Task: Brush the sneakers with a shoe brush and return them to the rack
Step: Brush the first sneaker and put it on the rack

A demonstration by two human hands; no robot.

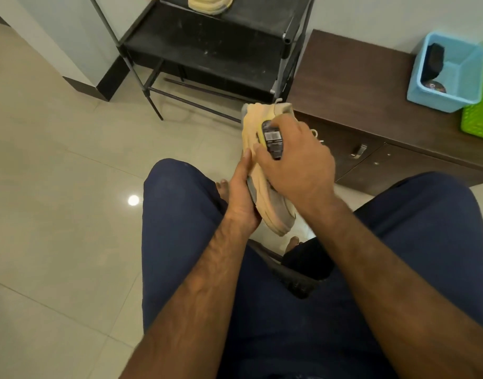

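Head view is showing the black metal shoe rack (207,50), one pale sneaker (210,5) lying on top. Left hand (240,203) is gripping the pale yellow fabric sneaker (278,212) between the knees; right hand (297,160) is clasping the black shoe brush (273,140) against it, brushing seemingly unfinished, racking pending.

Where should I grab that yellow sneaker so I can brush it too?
Best hold the sneaker round its middle from the sole side, coming from the left, as the left hand does. It is tilted with its toe toward the person, so that leaves the upper free for the brush in the right hand.
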